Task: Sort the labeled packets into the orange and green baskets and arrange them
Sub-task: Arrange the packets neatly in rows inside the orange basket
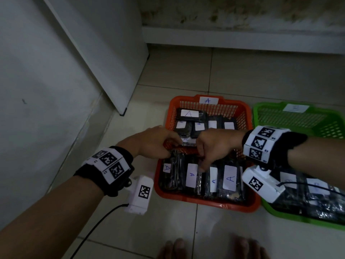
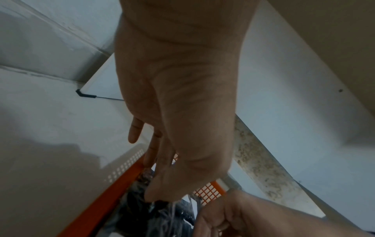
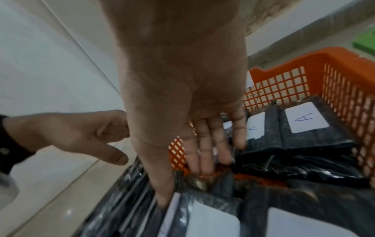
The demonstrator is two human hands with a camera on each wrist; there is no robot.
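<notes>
Right wrist view alone shows right hand (image 3: 182,96) seemingly pinching a packet (image 3: 211,222) — left hand (image 3: 77,133) spread.

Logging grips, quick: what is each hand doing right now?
Left hand: open, straight fingers touching a left-end packet in the orange basket.
Right hand: thumb and fingers pinch the top of a near-row packet.
</notes>
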